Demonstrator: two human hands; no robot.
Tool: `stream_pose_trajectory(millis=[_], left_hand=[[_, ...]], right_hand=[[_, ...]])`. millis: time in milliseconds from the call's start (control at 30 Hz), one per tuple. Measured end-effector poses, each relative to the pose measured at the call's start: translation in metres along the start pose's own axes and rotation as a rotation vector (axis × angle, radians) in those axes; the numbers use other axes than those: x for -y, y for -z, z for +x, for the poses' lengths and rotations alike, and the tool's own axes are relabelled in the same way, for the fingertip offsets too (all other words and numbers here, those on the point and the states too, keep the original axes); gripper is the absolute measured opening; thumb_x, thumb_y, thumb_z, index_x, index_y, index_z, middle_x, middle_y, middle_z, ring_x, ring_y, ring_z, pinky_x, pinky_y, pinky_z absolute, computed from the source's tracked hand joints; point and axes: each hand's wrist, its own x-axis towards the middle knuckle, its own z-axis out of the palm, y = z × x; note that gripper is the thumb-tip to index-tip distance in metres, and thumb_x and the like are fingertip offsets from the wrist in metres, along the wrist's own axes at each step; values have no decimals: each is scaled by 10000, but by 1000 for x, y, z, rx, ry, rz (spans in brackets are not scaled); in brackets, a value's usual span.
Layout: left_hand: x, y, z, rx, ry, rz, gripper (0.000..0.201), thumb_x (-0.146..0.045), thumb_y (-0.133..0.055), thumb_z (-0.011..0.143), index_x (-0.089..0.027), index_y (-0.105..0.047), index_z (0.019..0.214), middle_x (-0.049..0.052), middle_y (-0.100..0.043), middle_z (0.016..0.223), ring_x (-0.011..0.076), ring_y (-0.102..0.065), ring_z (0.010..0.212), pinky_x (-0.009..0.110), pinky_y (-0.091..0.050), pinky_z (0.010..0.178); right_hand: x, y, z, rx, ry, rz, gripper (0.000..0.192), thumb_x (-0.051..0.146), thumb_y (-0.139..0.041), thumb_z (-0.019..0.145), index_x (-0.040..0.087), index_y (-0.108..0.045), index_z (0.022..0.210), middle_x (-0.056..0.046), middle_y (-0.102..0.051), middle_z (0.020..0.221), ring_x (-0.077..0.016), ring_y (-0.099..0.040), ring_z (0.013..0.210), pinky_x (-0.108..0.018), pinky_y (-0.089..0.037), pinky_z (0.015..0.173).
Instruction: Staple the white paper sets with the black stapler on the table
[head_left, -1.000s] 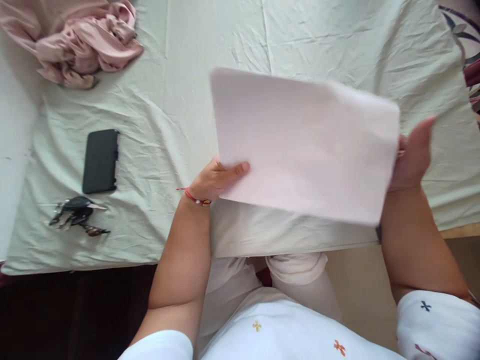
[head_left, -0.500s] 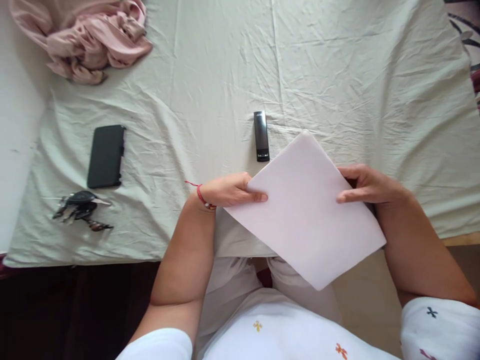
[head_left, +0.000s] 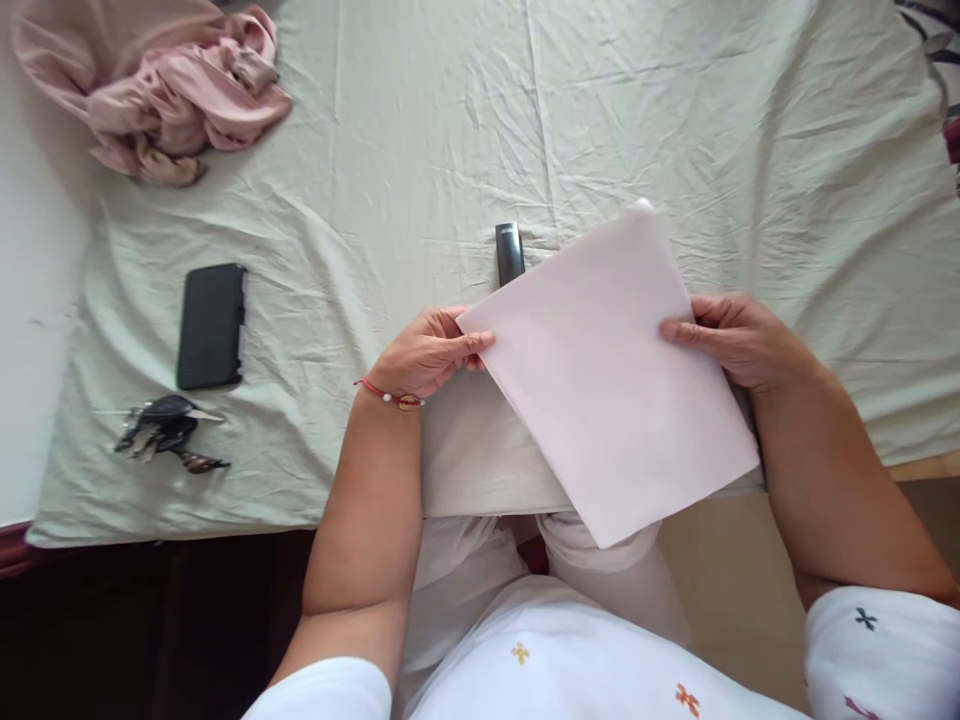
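Observation:
A stack of white paper (head_left: 607, 380) is held tilted above the near edge of the cloth-covered table. My left hand (head_left: 431, 350) pinches its left corner, thumb on top and fingers beneath. On the upper right edge, my right hand (head_left: 739, 335) grips the paper the same way, its thumb lying on the sheet. Just beyond the paper lies a dark stapler (head_left: 509, 252), its near part hidden under the sheets.
A black phone case (head_left: 211, 326) lies on the left of the table, with a bunch of keys (head_left: 166, 428) close to it. Crumpled pink cloth (head_left: 187, 100) sits at the far left. The pale green tablecloth (head_left: 397, 180) is wrinkled, and a wall (head_left: 37, 300) stands along the left side.
The paper has turned counterclockwise and moved slightly away from me, now covering part of the stapler. My left hand has shifted up to the paper's corner; my right hand has moved up a little.

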Motion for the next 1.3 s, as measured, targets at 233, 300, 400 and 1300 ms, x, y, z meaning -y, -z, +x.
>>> stream_pose_trajectory(millis=[233,300,400,1300], left_hand=[[6,-6,2,-92,-54,69,366,-375,-1008,594,-140,-794,776,2,-680,652,89,-593,568,200,-475,514],[8,-9,2,-106,-52,69,397,-379,-1010,586,-143,-807,832,33,-757,783,142,-682,682,251,-564,625],[6,-13,2,-158,-45,36,428,-433,-997,603,-141,-795,840,25,-746,761,139,-675,650,257,-556,602],[-2,-4,1,-188,-61,35,464,-565,-950,634,-174,-706,690,-20,-570,565,67,-471,476,211,-370,425]], right_hand=[[1,-6,3,22,161,12,356,383,-932,760,237,-795,1054,-31,-816,1020,-204,-770,835,-336,-646,763],[2,-8,3,20,189,20,377,349,-944,749,236,-785,1072,-22,-813,1019,-185,-761,835,-309,-644,755],[2,-8,3,-5,196,6,346,352,-938,760,211,-796,1043,-26,-814,985,-172,-757,811,-279,-648,719],[3,-4,0,-177,85,-17,267,414,-958,712,197,-812,768,-51,-816,840,-171,-720,618,-258,-627,531]])
